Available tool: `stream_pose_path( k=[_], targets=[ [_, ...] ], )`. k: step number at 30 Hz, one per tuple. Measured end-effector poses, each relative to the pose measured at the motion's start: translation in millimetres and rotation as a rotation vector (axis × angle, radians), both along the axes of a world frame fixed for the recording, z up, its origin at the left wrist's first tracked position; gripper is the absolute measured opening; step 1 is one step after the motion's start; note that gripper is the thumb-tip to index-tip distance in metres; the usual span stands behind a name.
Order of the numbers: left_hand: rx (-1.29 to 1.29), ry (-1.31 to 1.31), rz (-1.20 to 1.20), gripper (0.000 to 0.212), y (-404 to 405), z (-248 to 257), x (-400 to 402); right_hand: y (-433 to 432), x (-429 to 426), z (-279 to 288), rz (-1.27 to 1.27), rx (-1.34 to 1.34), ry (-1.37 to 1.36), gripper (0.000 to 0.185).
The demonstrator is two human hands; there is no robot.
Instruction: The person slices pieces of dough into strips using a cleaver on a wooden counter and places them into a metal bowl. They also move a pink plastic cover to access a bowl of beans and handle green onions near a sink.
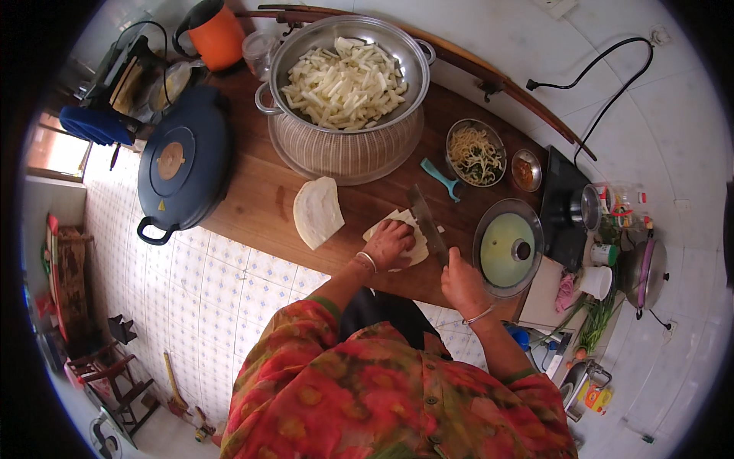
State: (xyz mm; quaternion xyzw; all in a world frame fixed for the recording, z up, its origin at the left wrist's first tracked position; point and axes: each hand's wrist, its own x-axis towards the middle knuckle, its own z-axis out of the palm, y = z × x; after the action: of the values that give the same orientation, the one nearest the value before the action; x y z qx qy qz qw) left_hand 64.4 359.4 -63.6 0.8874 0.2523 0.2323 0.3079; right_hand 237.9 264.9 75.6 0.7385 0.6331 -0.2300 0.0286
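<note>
My left hand (392,244) presses down on a stack of pale vegetable slices (418,251) on the brown wooden counter. The handle of a kitchen cleaver (427,221) is in my right hand (463,284), and its blade stands along the right side of the slices. One small pale piece lies just right of the blade. Left of my left hand rests a large pale chunk of the vegetable (319,212). Beyond it, a steel pot (420,86) heaped with cut pale sticks (344,86) sits on a woven-patterned round base. A turquoise peeler (440,179) lies behind the cleaver.
A bowl of noodle-like strips and greens (476,152), a small bowl of red-brown sauce (526,170) and a glass-lidded pan (507,249) stand at the right, beside a black cooktop (565,218). A dark electric pan (183,160) overhangs the counter's left edge (241,241).
</note>
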Motion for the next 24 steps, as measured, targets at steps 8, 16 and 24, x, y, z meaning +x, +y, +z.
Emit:
stream_pose_path(
  k=[8, 16, 24],
  targets=[
    [0.017, 0.028, 0.013, 0.029, 2, 6, 1, -2, -2, -8, 0.048, -0.026, -0.031, 0.032],
    [-0.033, 0.054, -0.005, 0.029, 0, 7, -1, 5, -6, -32, 0.074, -0.109, -0.031, 0.033],
    [0.022, 0.027, 0.032, 0.029, 1, 5, -2, 6, -4, -74, 0.0, 0.035, 0.012, 0.028]
  ],
)
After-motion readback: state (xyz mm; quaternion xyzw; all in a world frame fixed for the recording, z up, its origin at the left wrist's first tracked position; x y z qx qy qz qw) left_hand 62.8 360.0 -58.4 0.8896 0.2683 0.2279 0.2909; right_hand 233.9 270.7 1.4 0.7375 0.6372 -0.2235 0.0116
